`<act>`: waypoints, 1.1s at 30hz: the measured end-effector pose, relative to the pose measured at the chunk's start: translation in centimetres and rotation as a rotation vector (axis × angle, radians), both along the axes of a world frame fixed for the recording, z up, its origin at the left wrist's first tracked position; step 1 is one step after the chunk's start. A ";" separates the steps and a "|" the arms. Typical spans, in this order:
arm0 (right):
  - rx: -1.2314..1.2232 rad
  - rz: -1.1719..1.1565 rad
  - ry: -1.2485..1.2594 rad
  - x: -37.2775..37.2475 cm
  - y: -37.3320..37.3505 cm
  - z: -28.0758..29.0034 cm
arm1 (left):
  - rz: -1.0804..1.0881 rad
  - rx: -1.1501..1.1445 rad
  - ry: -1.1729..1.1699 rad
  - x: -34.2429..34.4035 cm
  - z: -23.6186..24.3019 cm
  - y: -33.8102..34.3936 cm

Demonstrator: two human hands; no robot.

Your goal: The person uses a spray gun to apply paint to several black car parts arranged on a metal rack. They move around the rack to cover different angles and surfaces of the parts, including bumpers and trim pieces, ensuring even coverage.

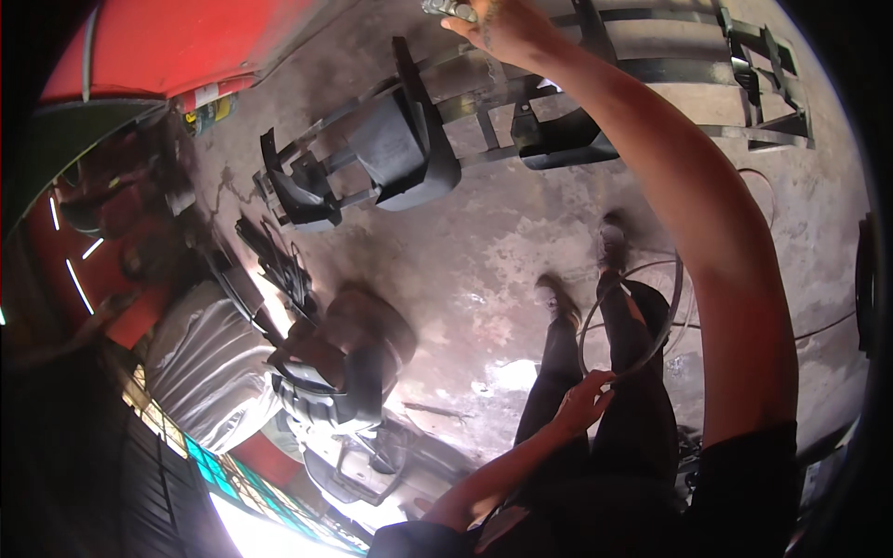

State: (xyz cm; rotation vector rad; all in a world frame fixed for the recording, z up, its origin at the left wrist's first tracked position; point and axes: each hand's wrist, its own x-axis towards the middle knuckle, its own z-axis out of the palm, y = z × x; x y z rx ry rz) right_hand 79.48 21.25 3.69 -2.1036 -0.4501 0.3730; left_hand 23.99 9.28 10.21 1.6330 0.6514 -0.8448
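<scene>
My right arm stretches far forward across the view. At its end my right hand (pixel 502 30) is closed round a silver metal tool (pixel 449 9), partly cut off by the top edge, so its kind is unclear. Below the hand lies a long black metal frame (pixel 665 70) on the floor. Black curved panels (pixel 400 149) rest on the frame, with another black panel (pixel 563 139) beneath my forearm. Close to my legs, my left hand (pixel 584 405) is closed on a dark thin hose (pixel 677 298), which hangs in a loop in front of my thighs.
Concrete floor (pixel 493 251) spreads round my feet. To the left are a dark round object (pixel 372 316), a grey plastic-like part (pixel 363 465) and a pale draped cover (pixel 209 372). A red panel (pixel 186 42) stands at the far left. More hose (pixel 819 330) trails across the floor at right.
</scene>
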 end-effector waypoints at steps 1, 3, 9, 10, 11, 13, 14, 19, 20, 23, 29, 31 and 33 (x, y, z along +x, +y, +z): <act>0.091 -0.065 -0.029 -0.6 0.1 -0.5 | -0.010 0.018 0.017 -0.5 0.0 0.3; 0.229 -0.087 -0.105 -1.6 -0.8 -1.4 | -0.035 0.073 0.039 -1.4 -0.3 0.9; 0.082 0.389 -0.052 -9.2 -9.3 -4.7 | -0.081 0.130 -0.017 -4.9 -1.6 2.9; 0.021 0.473 0.050 -10.6 -10.5 -5.2 | -0.100 0.126 -0.011 -5.0 -1.5 3.1; 0.016 0.517 0.124 -11.6 -11.3 -3.9 | -0.114 0.127 -0.001 -5.2 -1.4 3.4; 0.000 0.596 0.275 -13.3 -13.3 -1.3 | -0.146 0.120 -0.009 -5.4 -1.0 3.8; -0.027 0.580 0.278 -13.7 -13.4 -1.4 | -0.163 0.113 -0.027 -5.3 -0.8 3.9; -0.108 0.286 0.116 -13.8 -11.8 -0.1 | -0.198 0.080 -0.078 -6.0 -0.3 4.6; -0.137 0.192 0.115 -14.0 -11.2 0.7 | -0.219 0.084 -0.091 -6.5 -0.4 5.3; -0.019 -0.107 -0.111 -17.1 -9.2 0.7 | -0.353 0.121 -0.070 -10.1 -1.6 8.8; 0.064 -0.126 -0.024 -28.2 -4.6 4.5 | -0.587 0.226 -0.051 -15.2 -1.4 18.9; 0.084 -0.038 0.057 -33.4 -1.1 5.2 | -0.597 0.254 -0.198 -17.1 -2.1 22.8; 0.188 0.033 0.073 -38.4 3.4 6.4 | -0.611 0.308 -0.222 -19.0 -3.8 26.7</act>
